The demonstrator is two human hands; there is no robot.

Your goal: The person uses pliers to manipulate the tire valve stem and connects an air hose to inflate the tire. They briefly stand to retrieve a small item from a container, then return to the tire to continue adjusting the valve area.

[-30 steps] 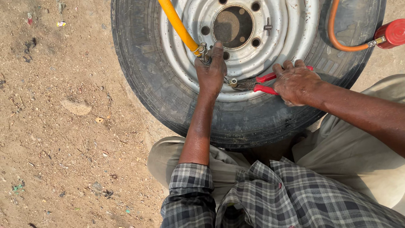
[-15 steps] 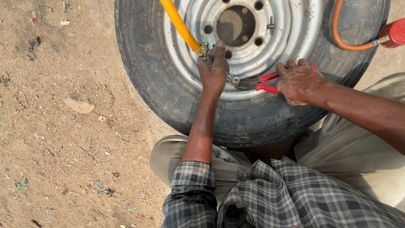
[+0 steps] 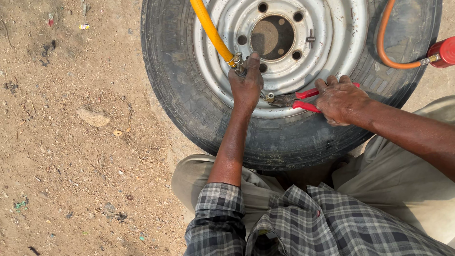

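A black tyre (image 3: pixel 175 90) on a silver steel rim (image 3: pixel 341 42) lies flat on the dirt in front of me. My left hand (image 3: pixel 246 85) is closed around the metal end fitting of a yellow air hose (image 3: pixel 208 26), pressing it at the rim's valve. My right hand (image 3: pixel 341 99) grips red-handled pliers (image 3: pixel 303 99) whose jaws point left at the valve stem (image 3: pixel 269 96), just right of my left hand. Both hands rest over the lower part of the rim.
An orange hose (image 3: pixel 384 45) curves across the tyre's right side to a red cylinder (image 3: pixel 443 51) at the right edge. Bare sandy ground with small stones and litter lies to the left. My knees in beige trousers sit against the tyre's near side.
Both hands keep the same holds at the valve. The view has shifted slightly, so the tyre sits a little further right and lower in the picture.
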